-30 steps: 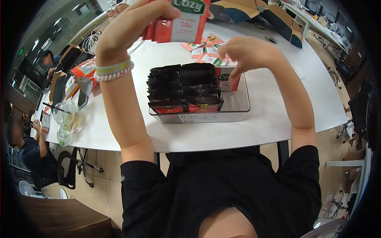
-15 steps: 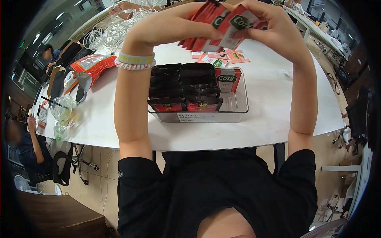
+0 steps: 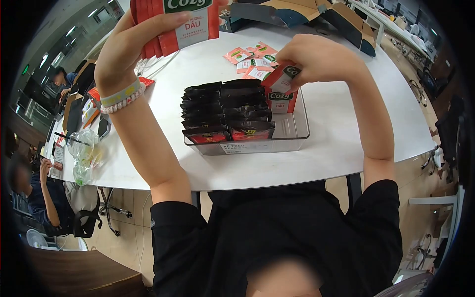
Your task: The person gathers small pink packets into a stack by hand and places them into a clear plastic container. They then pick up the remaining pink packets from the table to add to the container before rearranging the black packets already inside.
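Note:
My left hand is raised at the upper left, closed around a fanned stack of red Cozy sachets. Over the right back corner of a clear plastic bin, my right hand pinches a red Cozy sachet. Just beneath it, upright red sachets stand in the bin. Two columns of black packets fill its left and middle; the front right part of the bin is bare. Behind the bin, several loose red sachets lie on the white table.
Open cardboard boxes lie at the back. On the left are a crumpled clear plastic bag, a phone and a red bag. Another person sits at the far left.
My hands have parted. The left hand has moved left with the sachet stack, while the right hand has come down to the bin with a sachet.

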### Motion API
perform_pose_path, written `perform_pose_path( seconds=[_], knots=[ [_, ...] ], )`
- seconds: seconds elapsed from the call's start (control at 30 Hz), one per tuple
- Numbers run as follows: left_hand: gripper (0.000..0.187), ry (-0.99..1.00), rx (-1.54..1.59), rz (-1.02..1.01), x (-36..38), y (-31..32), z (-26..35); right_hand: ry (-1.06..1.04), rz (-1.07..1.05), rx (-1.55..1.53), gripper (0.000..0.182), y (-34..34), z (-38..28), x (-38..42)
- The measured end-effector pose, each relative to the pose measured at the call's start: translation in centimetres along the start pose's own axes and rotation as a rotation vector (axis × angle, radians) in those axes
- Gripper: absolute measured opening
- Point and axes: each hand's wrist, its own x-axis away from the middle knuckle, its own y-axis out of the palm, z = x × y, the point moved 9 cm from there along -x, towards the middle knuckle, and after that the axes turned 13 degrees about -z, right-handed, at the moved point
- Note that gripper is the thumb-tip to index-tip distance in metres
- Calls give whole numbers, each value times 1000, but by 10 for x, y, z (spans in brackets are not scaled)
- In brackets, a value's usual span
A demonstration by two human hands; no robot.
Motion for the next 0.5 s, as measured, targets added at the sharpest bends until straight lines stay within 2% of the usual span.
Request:
perform_pose_path(
  seconds=[0.03, 0.13, 0.43, 0.5],
  knots=[
    [62, -59, -131, 69, 0, -3, 0, 20, -16, 28, 35, -2, 1, 2],
    [62, -72, -146, 107, 2, -5, -4, 17, -12, 63, 36, 8, 1, -2],
    [64, -83, -136, 93, 1, -3, -2, -14, -158, 79, 46, 49, -12, -33],
    [65, -64, -125, 59, 1, -3, -1, 38, -272, 70, 48, 59, -16, -37]
  ],
)
